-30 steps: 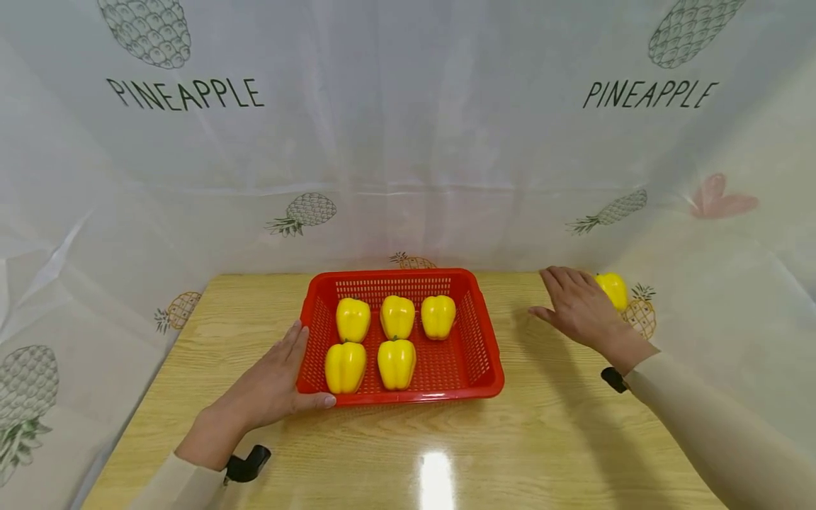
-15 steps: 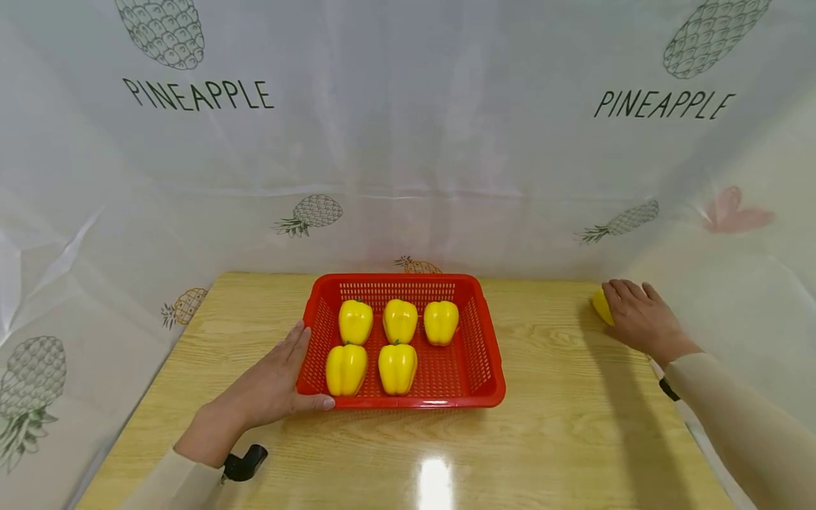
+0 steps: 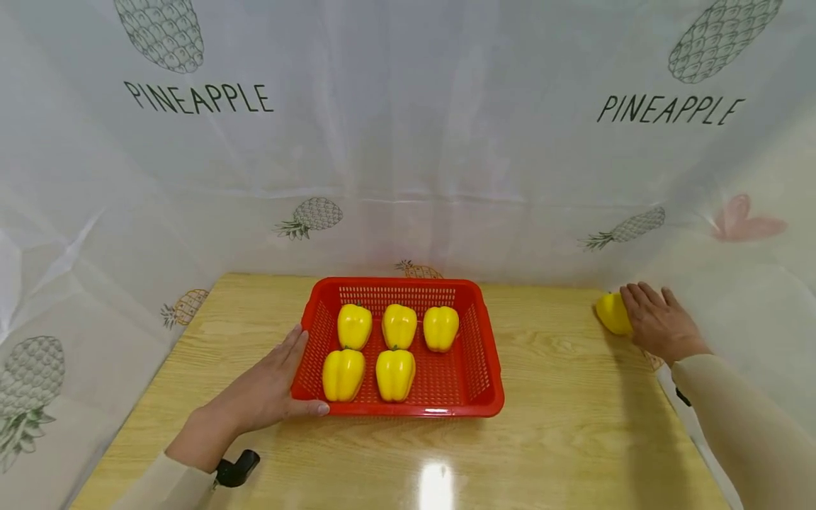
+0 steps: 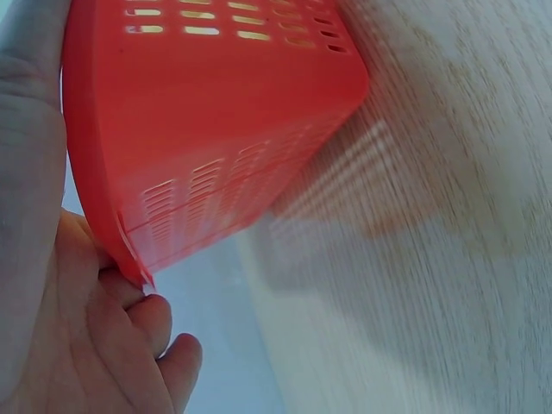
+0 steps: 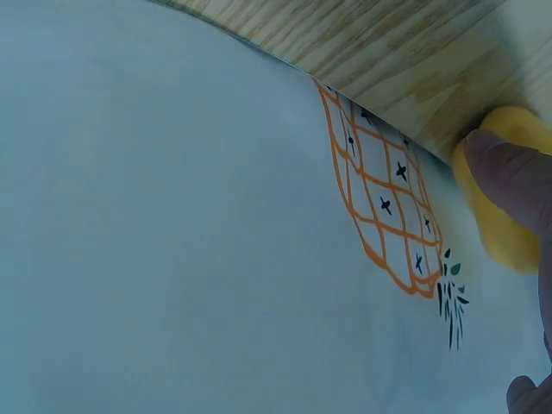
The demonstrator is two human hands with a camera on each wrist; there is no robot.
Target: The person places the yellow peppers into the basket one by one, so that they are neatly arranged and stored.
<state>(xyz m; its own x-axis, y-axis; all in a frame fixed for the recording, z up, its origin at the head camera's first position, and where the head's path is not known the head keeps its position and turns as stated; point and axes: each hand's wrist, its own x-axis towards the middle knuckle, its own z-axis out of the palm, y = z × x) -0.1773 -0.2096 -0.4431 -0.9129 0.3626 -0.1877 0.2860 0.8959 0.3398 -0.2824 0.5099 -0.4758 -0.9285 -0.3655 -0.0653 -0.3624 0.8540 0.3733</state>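
Red plastic basket (image 3: 477, 388), perforated, gripped at its near left corner by the left hand (image 3: 268, 393): fingers laid straight along the outer left wall, thumb stretched along the front rim, the corner caught between thumb and palm in the left wrist view, with the lower fingers curled loosely beneath the rim there. Five yellow peppers just beyond that hand's fingertips inside the basket, in two rows: three at the back (image 3: 399, 326), two at the front (image 3: 368, 375), all upright and close together without clearly touching. Sixth yellow pepper (image 3: 613, 313) well apart from the basket, out at the far right corner of the wooden table (image 3: 561, 439), under the right hand (image 3: 659, 327). Fingers of that hand draped over the pepper's right side and curving round it; fingertip pressed onto the yellow skin in the right wrist view (image 5: 509, 177). Cannot tell whether lifted or resting on the tabletop. White curtain (image 3: 408, 156) with pineapple prints and the word PINEAPPLE hanging close behind and to the right of the right hand, its hem meeting the table edge beside the pepper. Black wrist-camera mount (image 3: 236, 469) below the left wrist, pale sleeves on both forearms.
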